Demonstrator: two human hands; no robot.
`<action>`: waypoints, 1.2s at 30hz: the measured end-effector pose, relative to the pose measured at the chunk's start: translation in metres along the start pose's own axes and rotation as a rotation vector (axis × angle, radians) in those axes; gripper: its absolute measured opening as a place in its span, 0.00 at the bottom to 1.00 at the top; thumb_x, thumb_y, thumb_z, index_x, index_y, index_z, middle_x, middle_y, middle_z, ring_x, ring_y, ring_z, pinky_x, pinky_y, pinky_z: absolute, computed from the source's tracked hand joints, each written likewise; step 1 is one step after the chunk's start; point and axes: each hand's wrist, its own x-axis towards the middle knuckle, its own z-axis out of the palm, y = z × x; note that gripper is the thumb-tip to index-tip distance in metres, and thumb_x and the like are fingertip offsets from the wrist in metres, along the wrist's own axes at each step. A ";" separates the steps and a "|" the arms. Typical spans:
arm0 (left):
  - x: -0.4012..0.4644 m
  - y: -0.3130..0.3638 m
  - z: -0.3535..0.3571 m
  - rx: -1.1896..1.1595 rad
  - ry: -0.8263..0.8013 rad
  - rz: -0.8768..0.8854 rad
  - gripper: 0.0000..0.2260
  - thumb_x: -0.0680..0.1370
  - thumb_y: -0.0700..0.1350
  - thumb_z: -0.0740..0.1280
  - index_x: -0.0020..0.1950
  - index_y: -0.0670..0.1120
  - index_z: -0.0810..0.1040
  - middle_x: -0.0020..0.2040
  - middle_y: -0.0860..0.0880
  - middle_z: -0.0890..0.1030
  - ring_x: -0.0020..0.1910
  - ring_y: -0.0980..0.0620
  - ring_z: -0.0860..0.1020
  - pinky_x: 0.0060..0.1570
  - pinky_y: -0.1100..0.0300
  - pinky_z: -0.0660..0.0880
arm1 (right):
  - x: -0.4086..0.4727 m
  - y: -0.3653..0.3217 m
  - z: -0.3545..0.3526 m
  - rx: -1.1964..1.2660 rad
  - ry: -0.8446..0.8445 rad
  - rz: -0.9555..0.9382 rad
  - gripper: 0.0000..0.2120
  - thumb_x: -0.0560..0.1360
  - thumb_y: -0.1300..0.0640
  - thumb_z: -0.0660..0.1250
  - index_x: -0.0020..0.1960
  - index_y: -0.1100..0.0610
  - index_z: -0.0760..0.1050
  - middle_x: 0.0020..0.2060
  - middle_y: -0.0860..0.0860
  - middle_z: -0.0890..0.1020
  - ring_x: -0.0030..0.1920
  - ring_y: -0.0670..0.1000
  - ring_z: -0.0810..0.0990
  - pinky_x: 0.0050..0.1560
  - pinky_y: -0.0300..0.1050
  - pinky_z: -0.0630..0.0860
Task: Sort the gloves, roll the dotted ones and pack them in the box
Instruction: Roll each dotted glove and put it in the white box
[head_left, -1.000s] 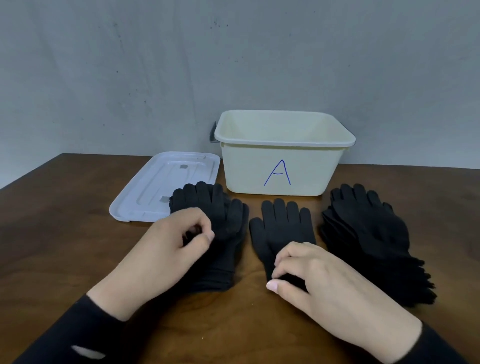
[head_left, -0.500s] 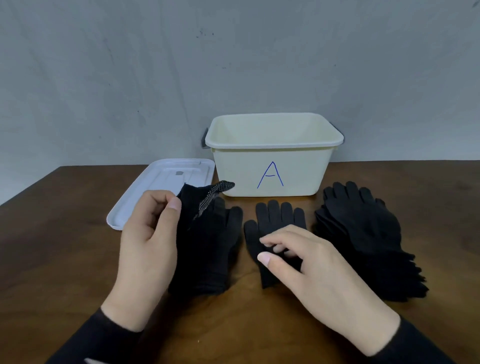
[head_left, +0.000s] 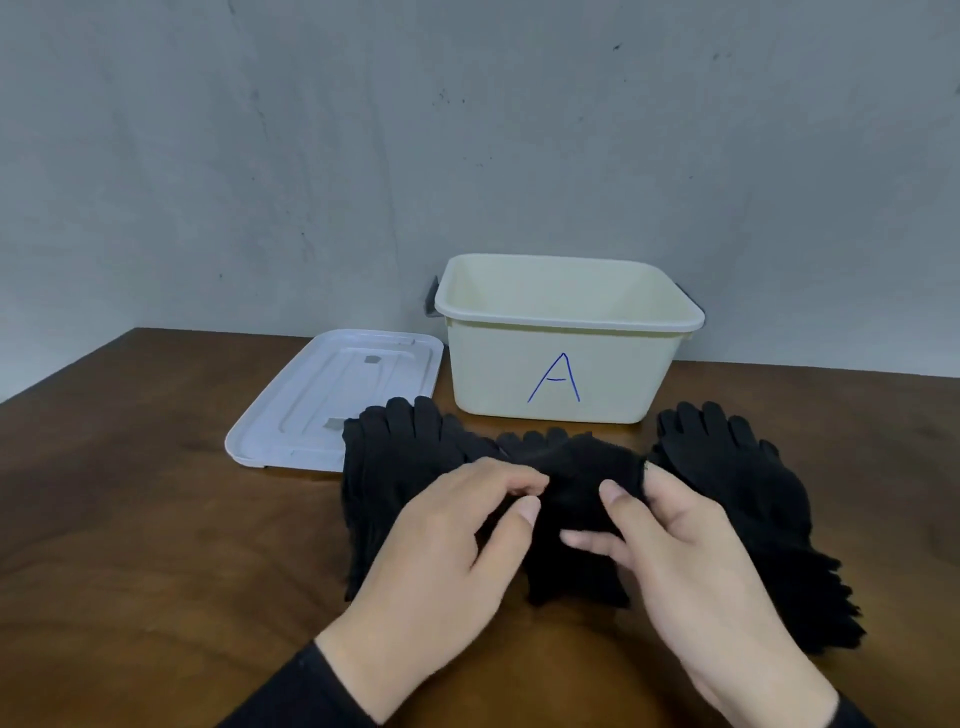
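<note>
Head view: middle glove (head_left: 571, 499) held over the table between two piles, left hand (head_left: 447, 551) and right hand (head_left: 675, 551) both pinching it. I'd worry it goes on the wrong pile, dots aren't visible; box (head_left: 561, 374) sits behind

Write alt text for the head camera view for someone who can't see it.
Two hands, left hand and right hand, hold a black glove above a wooden table. Glove piles flank it; behind stand an open cream box marked A and its lid.
</note>
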 end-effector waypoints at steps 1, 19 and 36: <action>0.001 -0.001 -0.004 0.061 0.021 -0.020 0.11 0.81 0.56 0.57 0.58 0.61 0.77 0.54 0.67 0.77 0.59 0.64 0.74 0.56 0.67 0.72 | 0.001 -0.004 -0.005 -0.073 0.039 -0.014 0.14 0.83 0.58 0.59 0.53 0.46 0.83 0.49 0.43 0.87 0.46 0.48 0.87 0.55 0.52 0.81; 0.010 -0.037 -0.019 0.402 -0.058 -0.224 0.17 0.81 0.62 0.55 0.46 0.54 0.77 0.40 0.56 0.76 0.41 0.58 0.75 0.48 0.59 0.75 | 0.060 -0.123 -0.047 -0.674 -0.006 -0.115 0.04 0.76 0.54 0.72 0.44 0.49 0.85 0.40 0.51 0.87 0.40 0.53 0.87 0.56 0.61 0.81; 0.011 -0.039 -0.017 0.417 -0.032 -0.213 0.16 0.81 0.61 0.55 0.43 0.54 0.75 0.39 0.56 0.75 0.41 0.58 0.74 0.48 0.58 0.75 | 0.002 0.048 -0.018 -0.858 -0.102 -0.360 0.15 0.69 0.63 0.79 0.52 0.49 0.87 0.51 0.36 0.81 0.53 0.32 0.79 0.54 0.19 0.68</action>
